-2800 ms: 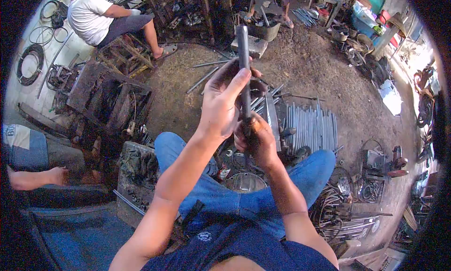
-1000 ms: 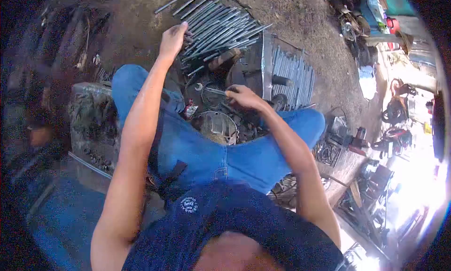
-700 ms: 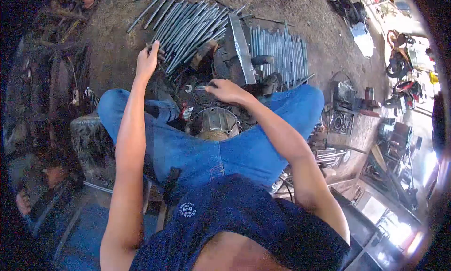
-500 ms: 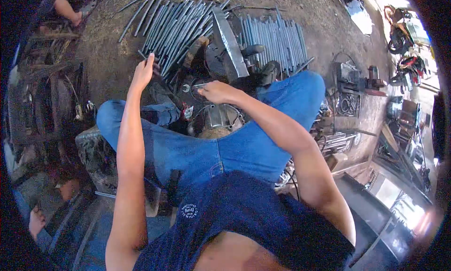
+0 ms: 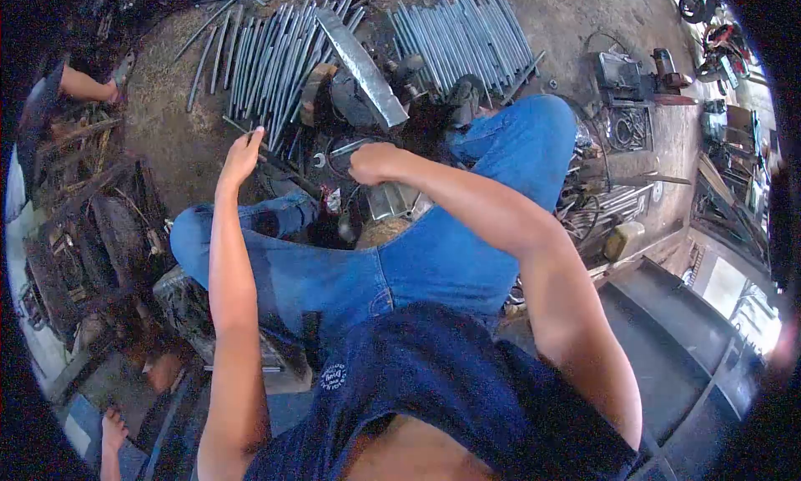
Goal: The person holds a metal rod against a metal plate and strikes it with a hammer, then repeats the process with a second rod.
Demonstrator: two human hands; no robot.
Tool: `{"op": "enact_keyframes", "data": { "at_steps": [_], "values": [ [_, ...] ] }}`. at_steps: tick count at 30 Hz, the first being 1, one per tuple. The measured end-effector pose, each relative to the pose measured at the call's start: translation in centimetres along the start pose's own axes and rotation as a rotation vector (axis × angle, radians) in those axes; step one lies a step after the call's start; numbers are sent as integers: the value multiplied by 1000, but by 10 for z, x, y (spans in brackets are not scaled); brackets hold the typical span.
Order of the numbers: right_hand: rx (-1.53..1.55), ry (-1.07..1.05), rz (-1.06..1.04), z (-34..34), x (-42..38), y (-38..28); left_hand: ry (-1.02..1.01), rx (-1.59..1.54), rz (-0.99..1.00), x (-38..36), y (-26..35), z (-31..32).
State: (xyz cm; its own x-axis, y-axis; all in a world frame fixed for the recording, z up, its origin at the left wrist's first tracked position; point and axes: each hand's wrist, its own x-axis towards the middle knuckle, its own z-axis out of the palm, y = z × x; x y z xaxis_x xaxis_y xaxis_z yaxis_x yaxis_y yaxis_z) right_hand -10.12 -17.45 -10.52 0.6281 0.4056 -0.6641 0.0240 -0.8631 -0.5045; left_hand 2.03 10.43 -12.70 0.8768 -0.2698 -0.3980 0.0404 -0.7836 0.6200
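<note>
My left hand (image 5: 240, 160) is closed around a slim metal rod (image 5: 235, 125), whose grey end sticks out toward the pile of rods (image 5: 271, 60). A dark length seems to continue on the hand's other side. My right hand (image 5: 375, 163) is curled shut between my knees; what it grips is hidden by the fingers. A thin metal strip (image 5: 346, 148) shows beside its fingertips. Left of it lies an open-end wrench (image 5: 319, 160). Beyond both hands, a long flat metal plate (image 5: 363, 68) slants above a dark round machine part (image 5: 346, 101).
A second row of rods (image 5: 467, 43) lies ahead to the right. A machine (image 5: 622, 74) and a tray of metal parts (image 5: 630, 129) stand at the right. Dark scrap (image 5: 96, 231) fills the left side. Another person's foot (image 5: 113, 89) is at the upper left.
The view has shifted, so the plate and rods sit further left and higher. My left hand appears lower and slightly left; my right hand stays near the same place.
</note>
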Motion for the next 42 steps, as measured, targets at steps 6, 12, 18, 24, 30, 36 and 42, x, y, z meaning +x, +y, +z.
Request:
{"op": "enact_keyframes", "data": {
  "at_steps": [6, 12, 18, 24, 30, 36, 42],
  "values": [
    [-56, 17, 14, -2, 4, 2, -115, -14, -88, 6, 3, 5],
    [6, 62, -16, -1, 9, 3, -59, -10, 25, 16, -25, 16],
    [45, 43, 3, -5, 4, 3, -101, 20, -79, -1, 17, 8],
    [36, 51, -6, 4, 11, 8, -96, 118, 21, 15, -18, 13],
    [30, 20, -11, 1, 11, 6, -138, 73, -26, 13, -10, 10],
    [36, 33, -28, 4, 13, 9, -120, 93, -13, 11, -8, 10],
    [28, 36, -41, 2, 10, 9, -109, 121, 4, 12, -8, 10]
  ]
}}
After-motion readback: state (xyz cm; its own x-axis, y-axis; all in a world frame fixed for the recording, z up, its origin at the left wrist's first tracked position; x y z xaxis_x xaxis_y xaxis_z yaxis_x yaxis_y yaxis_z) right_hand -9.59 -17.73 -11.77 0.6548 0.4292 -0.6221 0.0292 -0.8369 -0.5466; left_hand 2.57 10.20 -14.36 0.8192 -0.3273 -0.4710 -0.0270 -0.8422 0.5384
